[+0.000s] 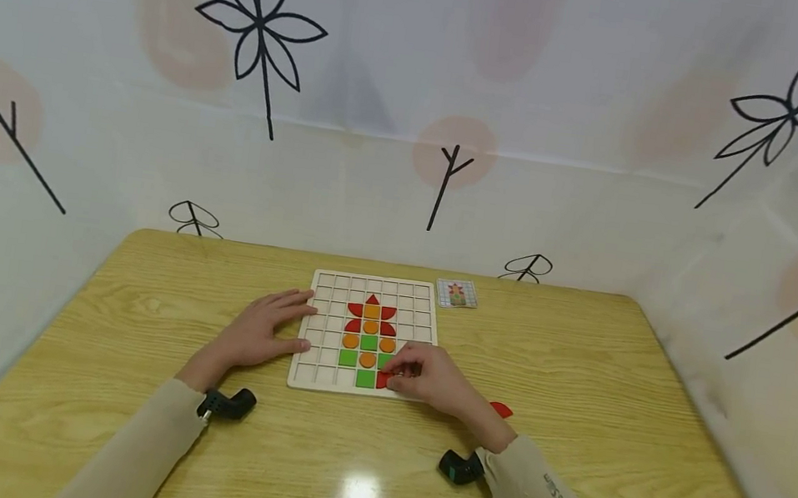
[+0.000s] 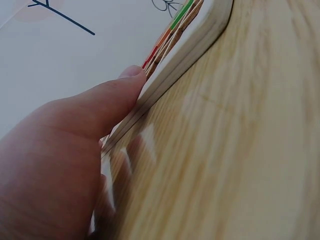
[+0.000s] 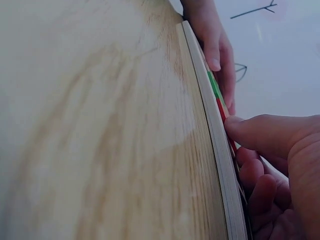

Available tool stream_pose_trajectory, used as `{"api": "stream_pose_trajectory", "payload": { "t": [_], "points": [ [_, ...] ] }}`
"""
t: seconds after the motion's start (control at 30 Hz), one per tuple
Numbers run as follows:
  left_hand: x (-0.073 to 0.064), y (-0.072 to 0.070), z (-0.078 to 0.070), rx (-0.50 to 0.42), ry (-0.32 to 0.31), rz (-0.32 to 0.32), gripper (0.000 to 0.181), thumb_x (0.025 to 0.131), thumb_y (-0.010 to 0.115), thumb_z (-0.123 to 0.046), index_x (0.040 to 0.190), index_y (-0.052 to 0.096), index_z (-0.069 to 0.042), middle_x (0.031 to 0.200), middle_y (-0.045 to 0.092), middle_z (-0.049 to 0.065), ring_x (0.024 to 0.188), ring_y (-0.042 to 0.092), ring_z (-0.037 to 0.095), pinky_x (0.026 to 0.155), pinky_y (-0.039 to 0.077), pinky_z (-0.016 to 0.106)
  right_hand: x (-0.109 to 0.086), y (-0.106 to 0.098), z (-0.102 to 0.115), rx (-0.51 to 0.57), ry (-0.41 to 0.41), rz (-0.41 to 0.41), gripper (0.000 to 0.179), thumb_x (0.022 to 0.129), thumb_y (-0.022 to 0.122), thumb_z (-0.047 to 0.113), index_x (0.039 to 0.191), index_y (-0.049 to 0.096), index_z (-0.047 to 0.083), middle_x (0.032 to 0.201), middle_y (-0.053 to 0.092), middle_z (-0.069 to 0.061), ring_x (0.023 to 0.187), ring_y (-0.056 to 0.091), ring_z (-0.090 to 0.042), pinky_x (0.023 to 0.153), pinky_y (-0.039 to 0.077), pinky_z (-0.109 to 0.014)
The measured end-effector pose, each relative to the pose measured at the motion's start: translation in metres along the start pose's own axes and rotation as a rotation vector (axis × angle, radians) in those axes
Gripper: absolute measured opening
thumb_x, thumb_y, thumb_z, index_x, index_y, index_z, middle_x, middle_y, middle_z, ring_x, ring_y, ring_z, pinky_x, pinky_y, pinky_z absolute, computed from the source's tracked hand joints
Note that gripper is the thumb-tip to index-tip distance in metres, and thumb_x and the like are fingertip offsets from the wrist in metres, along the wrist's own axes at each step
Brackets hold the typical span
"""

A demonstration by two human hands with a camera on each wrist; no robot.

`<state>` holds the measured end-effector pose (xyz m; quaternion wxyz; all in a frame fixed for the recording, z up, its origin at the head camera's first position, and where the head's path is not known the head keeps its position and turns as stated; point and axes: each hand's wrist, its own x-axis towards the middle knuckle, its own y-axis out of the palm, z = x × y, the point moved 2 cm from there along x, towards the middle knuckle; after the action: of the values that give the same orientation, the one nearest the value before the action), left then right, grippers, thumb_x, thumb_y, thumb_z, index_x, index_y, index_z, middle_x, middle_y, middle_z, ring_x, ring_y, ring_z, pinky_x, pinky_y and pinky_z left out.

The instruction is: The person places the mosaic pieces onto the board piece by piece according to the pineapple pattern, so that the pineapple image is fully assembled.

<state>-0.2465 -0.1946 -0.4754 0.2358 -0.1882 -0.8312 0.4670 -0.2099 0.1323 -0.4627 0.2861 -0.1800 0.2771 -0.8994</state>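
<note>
A white grid board [image 1: 322, 374] lies on the table with green squares [image 1: 366, 378], orange circles [image 1: 368, 359] and red pieces [image 1: 356, 309] set in its cells. My left hand [image 1: 257, 333] rests at the board's left edge, fingers spread and fairly straight; its thumb touches the rim in the left wrist view. My right hand [image 1: 433, 380] reaches over the lower right of the board. Its thumb and curled fingers pinch a red piece [image 1: 383, 380] in the bottom row, right beside a green square. The fingers partly cover that piece.
A small picture card [image 1: 457, 294] with a grid and a flower pattern lies behind the board's right corner. Another red piece [image 1: 501, 410] with a curved edge lies on the wooden table [image 1: 312, 448], partly behind my right forearm. A patterned white cloth [image 1: 346, 192] stands around the table.
</note>
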Motion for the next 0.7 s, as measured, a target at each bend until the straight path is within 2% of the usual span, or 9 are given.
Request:
{"api": "stream_pose_trajectory", "payload": {
  "t": [0.27, 0.7],
  "points": [
    [0.0011, 0.0010, 0.0003, 0.003, -0.006, 0.007, 0.063, 0.092, 0.066, -0.052, 0.144, 0.055, -0.017, 0.159, 0.035, 0.003, 0.147, 0.026, 0.032, 0.114, 0.021, 0.060, 0.0003, -0.0010, -0.0003, 0.014, 0.042, 0.018, 0.016, 0.086, 0.075, 0.006, 0.098, 0.080, 0.016, 0.086, 0.064, 0.007, 0.070, 0.053, -0.012, 0.061, 0.046, -0.025],
    [0.0010, -0.0001, -0.0011, -0.005, -0.012, 0.011, 0.063, 0.092, 0.067, -0.051, 0.144, 0.056, -0.017, 0.159, 0.036, 0.003, 0.147, 0.027, 0.031, 0.115, 0.020, 0.059, -0.0002, -0.0009, 0.0002, 0.014, 0.050, 0.024, 0.016, 0.085, 0.077, 0.008, 0.098, 0.080, 0.016, 0.087, 0.063, 0.006, 0.071, 0.053, -0.014, 0.061, 0.045, -0.025]
  ]
}}
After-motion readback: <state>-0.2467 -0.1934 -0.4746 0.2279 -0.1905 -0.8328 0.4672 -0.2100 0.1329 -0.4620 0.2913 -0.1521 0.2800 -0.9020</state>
